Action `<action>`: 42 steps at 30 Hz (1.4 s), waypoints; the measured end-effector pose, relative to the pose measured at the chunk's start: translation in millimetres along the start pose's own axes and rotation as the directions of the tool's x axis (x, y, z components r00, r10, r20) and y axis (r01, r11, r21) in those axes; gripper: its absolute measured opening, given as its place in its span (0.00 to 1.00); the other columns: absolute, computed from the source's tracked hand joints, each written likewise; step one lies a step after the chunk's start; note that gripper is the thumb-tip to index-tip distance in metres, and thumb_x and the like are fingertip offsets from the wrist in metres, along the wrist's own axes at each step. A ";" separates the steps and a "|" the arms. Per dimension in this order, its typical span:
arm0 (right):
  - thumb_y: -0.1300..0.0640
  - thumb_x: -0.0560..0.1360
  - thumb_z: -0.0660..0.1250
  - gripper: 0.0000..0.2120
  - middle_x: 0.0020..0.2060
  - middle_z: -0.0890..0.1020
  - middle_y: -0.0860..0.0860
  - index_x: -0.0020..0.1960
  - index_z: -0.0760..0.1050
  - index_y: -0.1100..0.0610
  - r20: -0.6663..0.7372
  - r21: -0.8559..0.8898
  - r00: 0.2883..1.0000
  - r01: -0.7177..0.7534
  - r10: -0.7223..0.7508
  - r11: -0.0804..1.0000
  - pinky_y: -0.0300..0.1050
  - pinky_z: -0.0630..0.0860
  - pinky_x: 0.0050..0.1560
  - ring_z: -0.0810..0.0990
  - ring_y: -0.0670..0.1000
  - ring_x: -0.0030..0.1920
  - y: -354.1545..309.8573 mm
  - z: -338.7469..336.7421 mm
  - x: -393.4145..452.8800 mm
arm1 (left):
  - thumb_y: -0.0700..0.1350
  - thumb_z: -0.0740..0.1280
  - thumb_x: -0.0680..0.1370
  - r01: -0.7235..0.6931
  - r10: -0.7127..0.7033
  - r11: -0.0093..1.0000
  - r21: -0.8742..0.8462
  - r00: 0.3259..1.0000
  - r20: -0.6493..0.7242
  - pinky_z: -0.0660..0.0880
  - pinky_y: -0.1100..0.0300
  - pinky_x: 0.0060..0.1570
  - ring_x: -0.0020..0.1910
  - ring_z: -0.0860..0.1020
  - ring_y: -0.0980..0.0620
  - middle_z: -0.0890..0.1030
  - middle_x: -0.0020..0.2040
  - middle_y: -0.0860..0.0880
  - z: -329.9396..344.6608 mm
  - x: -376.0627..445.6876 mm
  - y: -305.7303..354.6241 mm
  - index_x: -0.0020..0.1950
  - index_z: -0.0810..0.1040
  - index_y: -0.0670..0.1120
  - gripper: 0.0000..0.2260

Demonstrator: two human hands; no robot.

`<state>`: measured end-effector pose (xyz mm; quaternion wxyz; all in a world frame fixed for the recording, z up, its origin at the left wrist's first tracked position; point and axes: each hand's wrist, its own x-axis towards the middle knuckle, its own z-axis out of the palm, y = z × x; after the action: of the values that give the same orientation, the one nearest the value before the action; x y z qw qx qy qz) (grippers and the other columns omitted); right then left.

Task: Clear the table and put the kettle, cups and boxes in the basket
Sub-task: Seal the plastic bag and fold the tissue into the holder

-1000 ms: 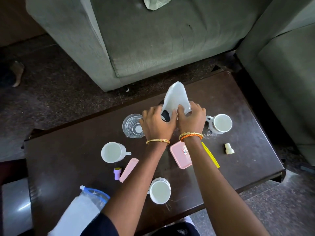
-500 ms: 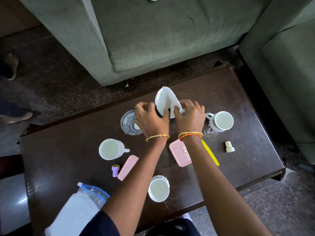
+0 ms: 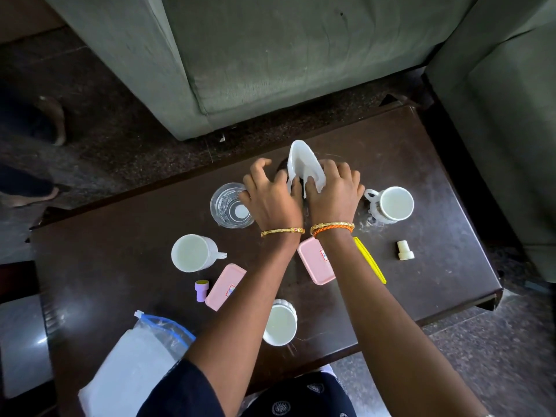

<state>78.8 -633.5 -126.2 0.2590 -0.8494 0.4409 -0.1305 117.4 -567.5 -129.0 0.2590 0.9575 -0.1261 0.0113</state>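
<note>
Both hands meet near the far edge of the dark table [image 3: 421,164]. The right hand [image 3: 332,194] is curled around a white cloth [image 3: 304,164], thumb and fingers pinching its lower folds so that it stands up in a peak. The left hand [image 3: 270,197] sits just beside it with fingers loosely bent and spread, thumb tip at the cloth's edge; whether it actually grips the cloth cannot be told. Something dark lies under the cloth, mostly hidden.

A clear glass [image 3: 230,206] stands touching the left hand's outer side. One white cup [image 3: 391,204] stands toward the right edge, another [image 3: 192,252] left of centre, and a third [image 3: 279,325] close to the near edge, partly under the left forearm. Two pink boxes lie flat: one [image 3: 225,285] beside a small purple cap [image 3: 201,290], the other [image 3: 316,264] between the forearms. A yellow stick [image 3: 370,260] lies just right of the right forearm, and a small cream cap [image 3: 404,250] farther right. A clear zip bag [image 3: 135,356] rests at the near-left corner.
</note>
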 end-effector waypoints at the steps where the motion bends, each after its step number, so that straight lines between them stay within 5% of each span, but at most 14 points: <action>1: 0.57 0.73 0.65 0.13 0.53 0.78 0.55 0.58 0.75 0.55 0.024 0.021 0.999 -0.030 0.030 0.999 0.51 0.62 0.54 0.71 0.59 0.55 1.3 1.0 0.7 | 0.47 0.70 0.71 0.007 -0.007 1.000 0.015 1.000 0.025 0.66 0.49 0.50 0.56 0.73 0.42 0.75 0.60 0.45 1.3 -0.2 -0.4 0.42 0.82 0.44 0.07; 9: 0.62 0.71 0.66 0.14 0.51 0.80 0.55 0.56 0.74 0.56 0.069 0.078 0.995 -0.073 0.067 0.994 0.55 0.68 0.57 0.74 0.59 0.54 7.9 5.5 2.9 | 0.48 0.68 0.73 0.077 -0.081 0.996 0.036 0.990 0.112 0.62 0.49 0.54 0.62 0.70 0.44 0.74 0.63 0.46 8.6 -5.8 -9.6 0.48 0.83 0.45 0.09; 12: 0.63 0.69 0.68 0.15 0.49 0.79 0.56 0.55 0.74 0.59 0.040 0.222 0.998 -0.061 0.053 0.973 0.57 0.75 0.51 0.77 0.57 0.48 11.3 3.2 0.5 | 0.50 0.68 0.74 0.101 -0.104 0.994 0.031 0.987 0.120 0.63 0.49 0.54 0.62 0.70 0.44 0.73 0.63 0.45 8.6 -3.7 -7.9 0.49 0.83 0.45 0.11; 16: 0.60 0.67 0.71 0.18 0.46 0.76 0.50 0.56 0.73 0.57 -0.018 0.372 0.997 -0.058 0.070 0.927 0.38 0.75 0.41 0.74 0.38 0.37 18.1 -2.4 -6.7 | 0.52 0.67 0.74 0.109 -0.104 0.993 -0.039 0.988 0.112 0.63 0.49 0.55 0.61 0.71 0.44 0.73 0.62 0.44 4.0 -10.5 -5.8 0.53 0.79 0.46 0.13; 19: 0.59 0.68 0.69 0.14 0.43 0.79 0.52 0.54 0.73 0.55 -0.133 0.482 0.986 -0.027 0.103 0.876 0.26 0.70 0.38 0.75 0.35 0.38 18.4 -10.9 -16.6 | 0.46 0.67 0.73 0.074 -0.058 0.970 -0.232 0.996 0.073 0.69 0.50 0.55 0.57 0.74 0.45 0.71 0.63 0.42 -2.8 -27.1 -8.1 0.58 0.75 0.44 0.15; 25: 0.59 0.70 0.64 0.04 0.35 0.78 0.44 0.45 0.74 0.53 -0.288 0.632 0.936 0.029 0.201 0.774 0.32 0.71 0.37 0.75 0.42 0.34 8.7 -34.4 -63.8 | 0.39 0.64 0.73 0.053 -0.050 0.902 -0.429 0.999 0.018 0.77 0.55 0.49 0.53 0.76 0.45 0.71 0.61 0.43 -19.7 -71.0 -23.2 0.61 0.70 0.44 0.16; 31: 0.63 0.70 0.64 0.05 0.32 0.77 0.45 0.40 0.74 0.53 -0.072 0.578 0.977 -0.125 0.203 0.806 0.27 0.67 0.33 0.75 0.40 0.32 18.5 -26.8 -120.5 | 0.35 0.64 0.73 0.113 -0.105 0.918 -0.380 0.994 0.041 0.72 0.66 0.47 0.47 0.76 0.49 0.77 0.53 0.43 -40.1 -118.1 -53.1 0.55 0.75 0.42 0.11; 34: 0.60 0.70 0.65 0.02 0.36 0.80 0.53 0.41 0.75 0.54 0.109 0.472 0.965 -0.263 0.240 0.842 0.36 0.75 0.36 0.77 0.47 0.33 29.3 -22.7 -150.2 | 0.34 0.65 0.74 0.143 -0.133 0.933 -0.329 0.990 0.052 0.72 0.67 0.47 0.47 0.76 0.51 0.78 0.50 0.43 -52.7 -142.1 -77.3 0.53 0.76 0.41 0.09; 36: 0.61 0.70 0.68 0.04 0.42 0.80 0.56 0.45 0.76 0.57 0.262 0.331 0.926 -0.352 0.273 0.875 0.44 0.77 0.43 0.78 0.52 0.37 34.4 -19.5 -171.9 | 0.35 0.66 0.73 0.197 -0.179 0.940 -0.278 0.980 0.090 0.73 0.64 0.46 0.46 0.76 0.50 0.78 0.50 0.43 -59.2 -158.9 -92.2 0.52 0.76 0.41 0.09; 39: 0.57 0.69 0.70 0.15 0.51 0.75 0.58 0.54 0.73 0.57 0.454 0.063 0.807 -0.452 0.378 0.890 0.42 0.69 0.47 0.75 0.56 0.46 39.3 -13.4 -204.4 | 0.36 0.67 0.72 0.329 -0.295 0.922 -0.205 0.939 0.179 0.77 0.49 0.46 0.49 0.77 0.43 0.77 0.52 0.41 -65.0 -181.2 -107.2 0.53 0.76 0.39 0.10; 42: 0.56 0.70 0.68 0.19 0.54 0.75 0.59 0.59 0.69 0.56 0.513 -0.043 0.714 -0.534 0.477 0.845 0.41 0.64 0.45 0.67 0.51 0.45 38.1 -5.6 -225.1 | 0.37 0.68 0.72 0.406 -0.355 0.898 -0.171 0.897 0.263 0.76 0.48 0.52 0.53 0.76 0.41 0.75 0.53 0.40 -65.9 -196.4 -114.7 0.56 0.75 0.39 0.13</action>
<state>-79.7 -469.7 -141.2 0.4362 -0.6845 0.5649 0.1485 -41.5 -392.7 -145.7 0.3454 0.9236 0.0357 -0.1626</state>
